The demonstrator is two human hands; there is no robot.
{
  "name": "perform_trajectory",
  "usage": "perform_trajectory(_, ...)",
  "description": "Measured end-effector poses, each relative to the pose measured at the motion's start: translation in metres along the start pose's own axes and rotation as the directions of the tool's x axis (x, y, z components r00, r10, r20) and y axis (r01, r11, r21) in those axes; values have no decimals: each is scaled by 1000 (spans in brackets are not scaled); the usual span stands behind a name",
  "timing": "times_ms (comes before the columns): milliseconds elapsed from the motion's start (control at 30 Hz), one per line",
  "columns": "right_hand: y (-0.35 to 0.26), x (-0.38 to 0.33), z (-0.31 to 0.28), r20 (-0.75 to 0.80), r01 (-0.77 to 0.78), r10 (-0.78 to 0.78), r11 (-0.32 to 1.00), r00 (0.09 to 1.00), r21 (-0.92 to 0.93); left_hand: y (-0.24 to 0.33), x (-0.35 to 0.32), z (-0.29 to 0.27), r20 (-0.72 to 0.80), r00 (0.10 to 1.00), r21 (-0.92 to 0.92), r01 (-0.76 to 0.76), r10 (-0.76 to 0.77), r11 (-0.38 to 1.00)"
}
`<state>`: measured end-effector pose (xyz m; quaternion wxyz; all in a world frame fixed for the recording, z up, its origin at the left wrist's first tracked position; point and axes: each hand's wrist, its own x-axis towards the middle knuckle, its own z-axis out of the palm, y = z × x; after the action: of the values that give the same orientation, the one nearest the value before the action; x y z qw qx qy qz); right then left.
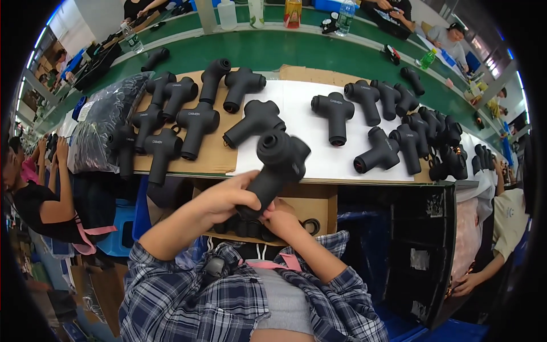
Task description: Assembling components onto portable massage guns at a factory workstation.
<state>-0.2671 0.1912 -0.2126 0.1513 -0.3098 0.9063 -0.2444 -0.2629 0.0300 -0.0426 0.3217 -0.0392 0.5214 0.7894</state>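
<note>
A black massage gun (272,171) is held up over the near edge of the bench, head end upward and handle slanting down toward me. My left hand (228,199) is wrapped round its handle. At the handle's lower end, my right hand (281,219) has its fingers pinched together against the butt; what is between the fingertips is hidden. Beneath both hands sits an open cardboard box (326,200) with black ring-shaped parts (311,226) in it. Just beyond, another massage gun (255,122) lies on white paper.
Several massage guns lie on cardboard (219,162) at left and on white paper (302,165) at right. A clear plastic bag (108,122) of dark items is at far left. Black crates (419,256) stand right of my lap. Other people work on both sides and across the green bench (239,51).
</note>
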Motion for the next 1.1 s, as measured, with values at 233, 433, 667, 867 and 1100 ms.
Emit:
perform_trajectory(233, 10, -45, -72, -157, 152, -25, 437, 987, 887, -41, 0, -2, 111, 992, -262, -23, 54, 965)
perform_trajectory(433, -10, -45, -103, -529, 483, 151, 258, 835, 836, -45, 14, 16, 93, 995, -239, 56, -35, 969)
perform_trajectory(667, -15, -47, -118, -700, 524, 3, 661, 714, 537, -42, 18, 27, -38, 998, -198, 33, -41, 980)
perform_trajectory(867, -22, -44, -127, -699, 481, 75, 674, 711, 561, -44, 21, 31, -49, 998, -230, 30, -43, 973)
perform_trajectory(1100, -8, -42, -136, -117, 73, 235, 189, 965, 979, -42, 24, 26, -54, 995, -168, 72, -83, 983)
